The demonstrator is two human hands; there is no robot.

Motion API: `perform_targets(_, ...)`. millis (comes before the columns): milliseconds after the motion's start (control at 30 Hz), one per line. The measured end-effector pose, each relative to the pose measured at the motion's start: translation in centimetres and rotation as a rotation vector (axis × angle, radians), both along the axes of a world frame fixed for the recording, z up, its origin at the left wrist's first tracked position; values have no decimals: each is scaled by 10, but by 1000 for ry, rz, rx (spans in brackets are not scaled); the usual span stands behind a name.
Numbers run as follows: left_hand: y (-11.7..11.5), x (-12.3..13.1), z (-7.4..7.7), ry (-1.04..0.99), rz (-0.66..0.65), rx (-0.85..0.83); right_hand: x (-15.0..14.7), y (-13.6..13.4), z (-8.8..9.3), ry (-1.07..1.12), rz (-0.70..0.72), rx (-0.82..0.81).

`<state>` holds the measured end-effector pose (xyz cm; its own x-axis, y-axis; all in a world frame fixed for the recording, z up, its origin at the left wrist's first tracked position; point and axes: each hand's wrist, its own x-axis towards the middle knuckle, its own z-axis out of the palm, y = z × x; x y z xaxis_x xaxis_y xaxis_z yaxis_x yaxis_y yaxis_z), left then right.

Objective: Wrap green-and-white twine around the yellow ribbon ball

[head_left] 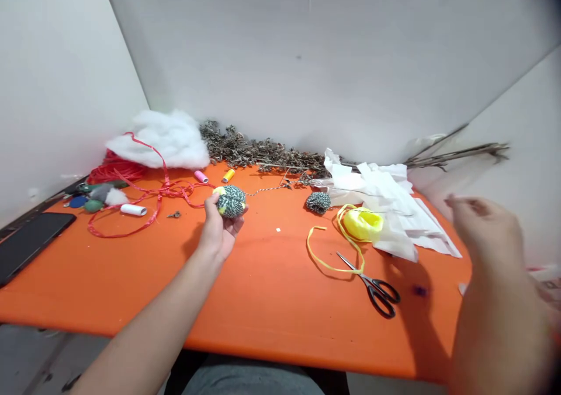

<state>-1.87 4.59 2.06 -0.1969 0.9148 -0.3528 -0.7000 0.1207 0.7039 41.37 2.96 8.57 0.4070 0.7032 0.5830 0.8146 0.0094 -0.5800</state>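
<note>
My left hand (221,228) is wrapped round a small ball (231,201) wound with dark green-and-white twine, with yellow patches showing. From the ball a strand of the same twine runs right across the table. At the far right my right hand (486,225) is raised and blurred, its fingers curled together; what they pinch, if anything, cannot be made out. Between the hands lie a roll of the speckled twine (318,203), a yellow raffia-like bundle (363,224) with a loose tail, and black-handled scissors (372,287). Thin dark strands cross near the yellow bundle.
White stuffing (169,141), tangled red plastic string (120,167) and a phone (33,243) occupy the left side. Thread spools, including a yellow one (228,176), lie nearby. Dried twigs (258,151) line the back wall. Crumpled white paper (385,196) covers the orange table's (263,307) right rear.
</note>
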Motion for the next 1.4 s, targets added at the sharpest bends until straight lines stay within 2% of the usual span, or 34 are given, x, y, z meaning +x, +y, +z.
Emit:
perform_targets(67, -3, 4, -4, 37, -43, 26, -34, 0, -7, -26, -78, -37)
perform_targets(100, -4, 7, -6, 62, -63, 46, -60, 1, -10, 2, -14, -61)
perform_targets(133, -6, 9, -8, 91, -77, 70, -91, 2, -12, 84, 138, -83)
perform_targets(200, -9, 12, -10, 155, -93, 124, -155, 5, -15, 101, 392, -140)
perform_targets(267, -13, 13, -10, 210, -105, 173, -213, 7, -18, 91, 738, -201)
perform_targets(333, -15, 14, -8, 247, -126, 208, -255, 10, -26, 175, 957, -267)
perform_targets(400, -16, 13, -7, 263, -126, 227, -276, 13, -38, 341, 1052, -443)
perform_targets(500, -12, 9, -7, 255, -60, 214, -270, 17, -54, 420, 1089, -685)
perform_targets(567, -7, 5, -8, 230, 3, 169, -243, 18, -54, 404, 1092, -701)
perform_targets(600, -4, 3, -9, 213, 31, 137, -223, 19, -51, 392, 1049, -670)
perform_targets(667, 0, -2, -8, 175, 77, 73, -175, 21, -38, 356, 824, -526)
perform_targets(733, 2, -5, -5, 143, 110, 30, -121, 21, -22, 255, 493, -365)
perform_targets(767, 2, -6, -4, 130, 122, 20, -96, 21, -14, 188, 306, -233)
perform_targets(833, 0, -6, -1, 114, 124, 13, -58, 18, -3, 142, 125, -116)
perform_targets(900, -2, -3, 0, 109, 98, 13, -47, 14, 1, -13, 29, -126)
perform_targets(967, -5, 1, -3, 118, 44, 22, -66, 12, -4, -174, 29, -124)
perform_targets(1067, -10, 9, -9, 161, -46, 65, -140, 9, -24, -172, 188, -86)
perform_targets(1100, -12, 11, -10, 182, -69, 85, -169, 7, -32, -46, 362, -94)
perform_targets(1167, -15, 16, -12, 223, -101, 124, -222, 3, -49, 178, 750, -252)
perform_targets(1200, -17, 17, -12, 241, -118, 138, -242, 1, -57, 263, 884, -326)
perform_targets(1267, -20, 19, -12, 263, -160, 151, -265, -4, -67, 339, 937, -394)
perform_targets(1400, -22, 20, -13, 255, -212, 142, -264, -12, -72, 197, 785, -388)
